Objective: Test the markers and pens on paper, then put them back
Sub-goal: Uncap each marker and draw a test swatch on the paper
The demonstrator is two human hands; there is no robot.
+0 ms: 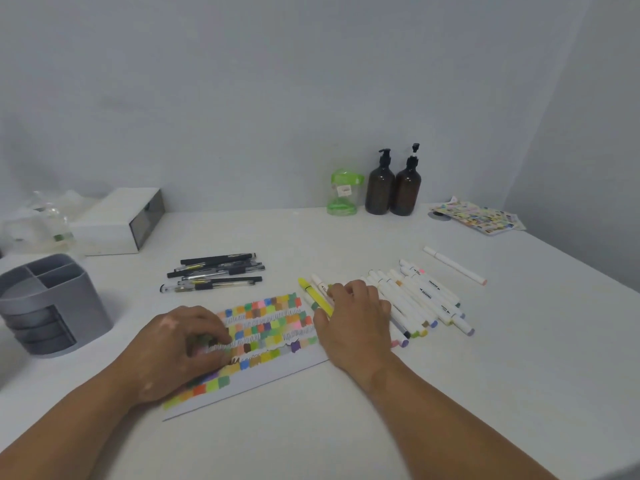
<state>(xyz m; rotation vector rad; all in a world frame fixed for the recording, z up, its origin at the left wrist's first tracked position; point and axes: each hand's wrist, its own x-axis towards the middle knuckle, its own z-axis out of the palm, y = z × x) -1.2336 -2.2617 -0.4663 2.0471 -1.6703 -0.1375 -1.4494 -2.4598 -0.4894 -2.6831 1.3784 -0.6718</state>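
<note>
Left hand: lies palm down on the left half of the paper, fingers bent, tips on the sheet; too blurred to say whether it pinches anything.
Right hand: just off the paper's right edge, fingers curled over the near ends of the markers; touching them, but a real grip cannot be told.
Yellow marker: slim, round, lying slantwise, its lower end under the right hand's fingers by the thumb.
Markers: a loose heap of white plastic barrels with coloured end caps, spreading right from the hand.
Single marker: white, apart from the heap, farther back.
Paper: flat white sheet, rows of small coloured squares with wavy scribbles between.
Pens: black and clear barrels, bundled beyond the paper, well apart from both hands.
Holder: grey plastic, rounded, with compartments, at the left.
Table: smooth, white, matte.
</note>
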